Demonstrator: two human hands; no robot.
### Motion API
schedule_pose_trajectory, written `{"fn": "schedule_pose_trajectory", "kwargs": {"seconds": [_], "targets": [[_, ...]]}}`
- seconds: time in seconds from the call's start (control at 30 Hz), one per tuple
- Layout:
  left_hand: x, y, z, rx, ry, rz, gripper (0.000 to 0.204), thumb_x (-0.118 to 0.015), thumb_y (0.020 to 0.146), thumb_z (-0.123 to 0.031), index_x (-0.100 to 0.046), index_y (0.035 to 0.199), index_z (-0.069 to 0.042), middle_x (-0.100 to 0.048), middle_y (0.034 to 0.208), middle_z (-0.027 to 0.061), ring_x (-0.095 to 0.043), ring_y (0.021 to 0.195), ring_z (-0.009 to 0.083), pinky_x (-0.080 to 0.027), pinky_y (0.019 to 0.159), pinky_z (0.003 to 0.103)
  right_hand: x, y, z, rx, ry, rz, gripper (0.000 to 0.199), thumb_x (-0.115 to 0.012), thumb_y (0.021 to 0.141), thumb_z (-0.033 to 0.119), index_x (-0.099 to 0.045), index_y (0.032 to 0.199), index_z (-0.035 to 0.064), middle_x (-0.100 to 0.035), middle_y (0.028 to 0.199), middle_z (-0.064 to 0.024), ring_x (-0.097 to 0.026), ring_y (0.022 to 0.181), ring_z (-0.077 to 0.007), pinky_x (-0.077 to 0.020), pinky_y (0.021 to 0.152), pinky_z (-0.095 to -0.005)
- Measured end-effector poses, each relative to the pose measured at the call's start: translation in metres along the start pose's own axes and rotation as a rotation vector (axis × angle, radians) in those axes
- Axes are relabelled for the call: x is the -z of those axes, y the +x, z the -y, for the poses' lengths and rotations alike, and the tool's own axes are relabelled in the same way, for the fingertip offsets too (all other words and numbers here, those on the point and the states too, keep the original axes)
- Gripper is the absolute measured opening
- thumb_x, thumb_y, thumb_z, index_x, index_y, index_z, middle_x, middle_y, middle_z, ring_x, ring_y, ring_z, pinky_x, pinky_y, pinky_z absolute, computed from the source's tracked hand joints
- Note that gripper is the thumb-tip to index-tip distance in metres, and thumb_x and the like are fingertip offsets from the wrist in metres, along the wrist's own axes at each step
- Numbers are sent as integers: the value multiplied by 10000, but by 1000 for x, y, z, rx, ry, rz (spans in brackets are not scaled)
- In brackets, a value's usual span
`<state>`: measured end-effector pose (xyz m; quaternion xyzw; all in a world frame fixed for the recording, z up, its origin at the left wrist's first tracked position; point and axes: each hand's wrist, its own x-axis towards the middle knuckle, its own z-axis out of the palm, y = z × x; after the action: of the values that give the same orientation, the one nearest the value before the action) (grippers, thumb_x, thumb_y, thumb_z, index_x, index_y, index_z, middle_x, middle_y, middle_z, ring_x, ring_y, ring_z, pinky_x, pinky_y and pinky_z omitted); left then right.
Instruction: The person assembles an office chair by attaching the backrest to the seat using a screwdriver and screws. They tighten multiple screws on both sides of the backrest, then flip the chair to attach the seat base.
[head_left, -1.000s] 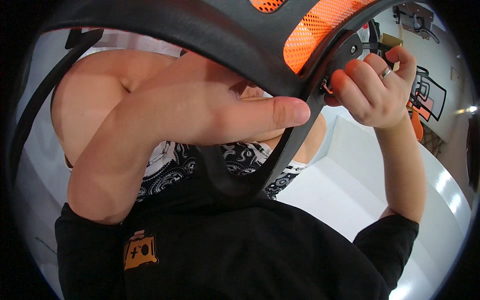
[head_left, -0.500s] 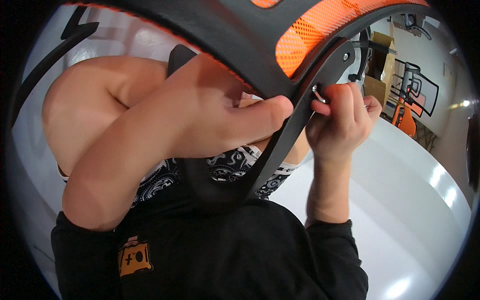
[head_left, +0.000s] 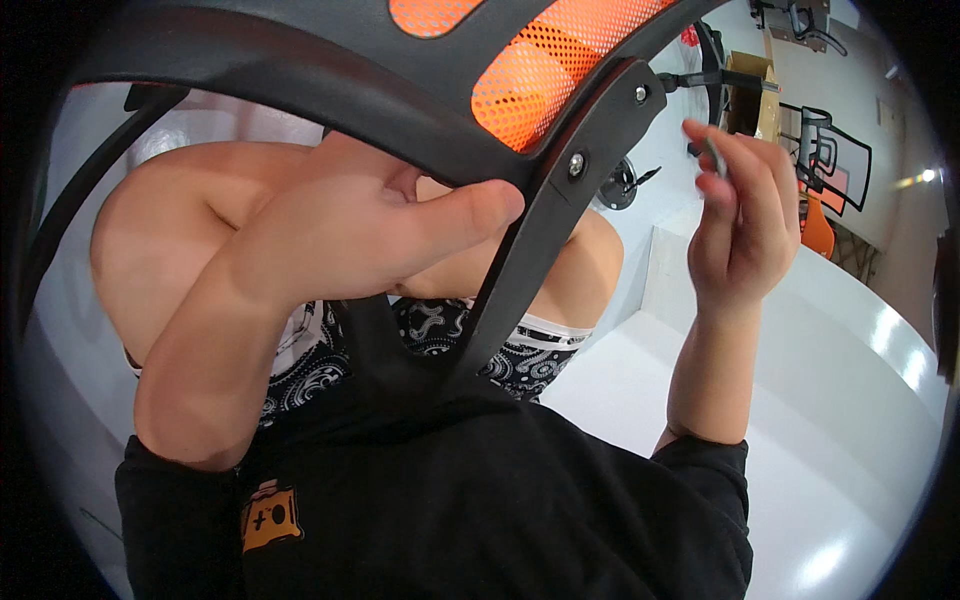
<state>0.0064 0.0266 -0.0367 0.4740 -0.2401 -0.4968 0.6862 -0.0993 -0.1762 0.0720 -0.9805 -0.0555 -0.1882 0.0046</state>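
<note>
An office chair's black backrest frame [head_left: 300, 75] with orange mesh [head_left: 530, 75] leans across the top of the view. A flat black armrest bar [head_left: 535, 220] runs along it, with two silver bolts [head_left: 576, 164] in its upper end. My left hand [head_left: 400, 215] is closed about the frame where the bar meets it; the thumb lies against the bar and the other fingers are mostly hidden behind. To the right of the bar, apart from it, my right hand [head_left: 745, 215] pinches a small silver hex key [head_left: 714, 158], partly covered by the fingers.
My bent legs [head_left: 160, 230] are below the chair frame. A white curved surface [head_left: 820, 400] spreads to the right. Behind stand a cardboard box [head_left: 750, 95] and another chair with orange parts [head_left: 818, 230]. A round black part [head_left: 618, 188] lies on the floor.
My right hand has drawn the hex key off the lower bolt and moved right, away from the bar. The chair frame and my left hand have shifted slightly left.
</note>
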Motion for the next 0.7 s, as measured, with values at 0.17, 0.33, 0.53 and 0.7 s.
{"fn": "schedule_pose_trajectory", "kwargs": {"seconds": [0.17,0.33,0.53,0.7], "targets": [[2,2,0,16,11,-1,386,-652,805,-45,-524,1166,9,-582,1121,85,-549,1026,135,-430,905,270,-3,11,-17,-17,-125,160,156,-709,709,99,-689,861,125,-582,719,7,-554,653,-156,-432,703,-279],[2,1,-1,10,40,-1,380,-662,805,-79,-537,1154,8,-581,1115,76,-545,1008,140,-423,888,268,-7,20,-29,154,-69,148,209,-737,633,85,-693,822,163,-621,789,35,-582,783,-155,-421,752,-294],[2,-1,-7,26,130,-13,388,-659,790,-119,-548,1144,-4,-593,1072,59,-545,973,133,-426,848,275,-10,27,-30,241,-215,182,238,-739,598,70,-688,793,197,-627,859,76,-567,942,-180,-415,824,-353],[3,1,-6,6,247,-11,301,-646,774,-142,-587,1040,-13,-599,949,57,-551,877,133,-438,776,282,-8,34,-31,298,-256,226,229,-737,595,72,-680,776,201,-626,863,80,-572,927,-171,-411,832,-364]]}}
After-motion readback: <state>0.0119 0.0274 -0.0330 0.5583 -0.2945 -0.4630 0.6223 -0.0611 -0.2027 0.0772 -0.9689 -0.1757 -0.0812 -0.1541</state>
